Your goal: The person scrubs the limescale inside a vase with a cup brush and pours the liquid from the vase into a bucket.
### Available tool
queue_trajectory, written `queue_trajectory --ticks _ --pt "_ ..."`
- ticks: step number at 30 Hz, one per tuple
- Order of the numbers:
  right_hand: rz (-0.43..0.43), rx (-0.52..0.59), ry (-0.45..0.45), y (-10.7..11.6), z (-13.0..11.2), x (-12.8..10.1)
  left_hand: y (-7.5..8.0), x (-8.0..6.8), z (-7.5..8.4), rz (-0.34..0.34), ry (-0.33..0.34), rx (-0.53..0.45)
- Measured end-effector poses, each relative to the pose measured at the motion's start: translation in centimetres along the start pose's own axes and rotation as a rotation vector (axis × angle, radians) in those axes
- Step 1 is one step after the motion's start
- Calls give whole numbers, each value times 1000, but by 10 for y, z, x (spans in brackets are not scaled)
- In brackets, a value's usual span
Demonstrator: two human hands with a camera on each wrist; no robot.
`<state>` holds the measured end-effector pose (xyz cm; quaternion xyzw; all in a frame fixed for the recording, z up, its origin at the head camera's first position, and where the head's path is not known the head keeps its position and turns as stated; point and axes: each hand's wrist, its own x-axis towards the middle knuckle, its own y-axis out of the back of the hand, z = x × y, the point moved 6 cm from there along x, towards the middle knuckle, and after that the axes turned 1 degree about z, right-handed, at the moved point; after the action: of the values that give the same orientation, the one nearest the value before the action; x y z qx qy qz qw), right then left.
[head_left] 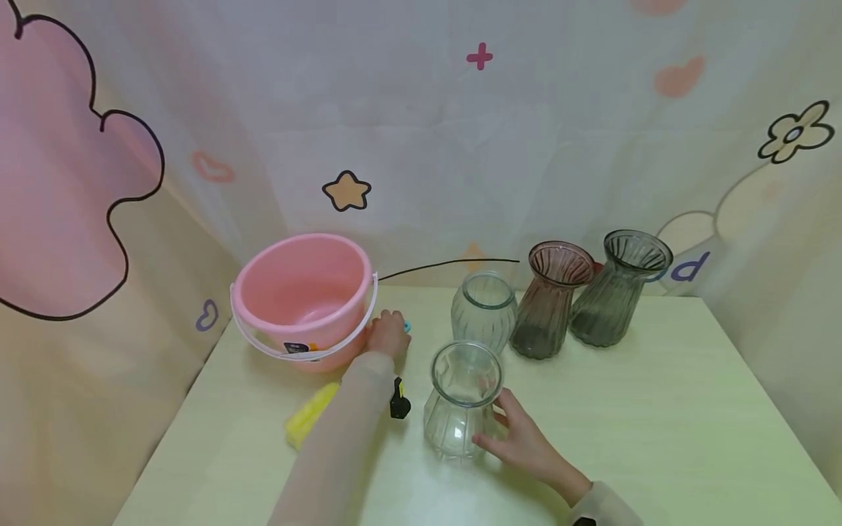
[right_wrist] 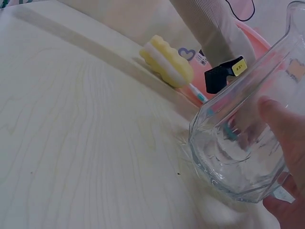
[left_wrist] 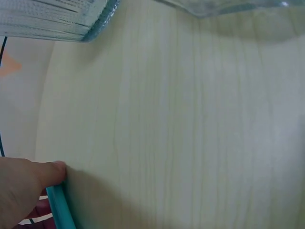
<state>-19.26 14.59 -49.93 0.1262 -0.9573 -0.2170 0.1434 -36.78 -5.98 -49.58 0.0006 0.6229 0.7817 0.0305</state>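
Observation:
A clear ribbed glass vase [head_left: 463, 398] stands upright on the pale table [head_left: 658, 424], near its front middle. My right hand [head_left: 526, 442] holds its lower body from the right, thumb and fingers curled round the glass [right_wrist: 228, 157]. My left hand [head_left: 388, 332] lies beside the pink bucket [head_left: 304, 299] and grips a teal handle [left_wrist: 59, 207] against the table. A yellow sponge head [head_left: 309, 415] lies on the other side of my left forearm; the arm hides whatever joins it to the handle. In the right wrist view the sponge [right_wrist: 167, 62] carries a short white and teal stem.
Three more vases stand behind: a clear one [head_left: 483, 310], a pinkish brown one [head_left: 552, 299] and a grey one [head_left: 618, 288]. A patterned curtain hangs close behind the table. The table's edges run along the left, right and front.

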Motion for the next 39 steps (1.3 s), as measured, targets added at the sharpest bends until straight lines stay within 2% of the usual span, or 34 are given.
queue_trajectory --ticks 5,9,14,18,24,28,33,36,39 --pt "-4 0 -12 -1 0 0 -3 2 -2 16 -1 -28" --pt "-3 -2 -12 -1 1 -1 1 -2 6 -4 -30 -53" --pt "-7 -2 -21 -2 3 -1 10 -15 19 -53 -90 6" --pt "-10 10 -16 -2 1 0 16 -24 28 -140 -139 68" --pt "-12 8 -18 -1 -1 1 27 -35 33 -263 -168 36" --pt "-16 8 -26 -1 0 2 33 -42 32 -313 -181 -41" --pt "-17 15 -20 -1 0 3 45 -54 30 -338 -206 -254" --pt "-16 15 -11 -2 0 1 60 -62 28 -339 -215 -370" --pt "-13 12 -4 -2 0 0 84 -71 29 -336 -219 -507"
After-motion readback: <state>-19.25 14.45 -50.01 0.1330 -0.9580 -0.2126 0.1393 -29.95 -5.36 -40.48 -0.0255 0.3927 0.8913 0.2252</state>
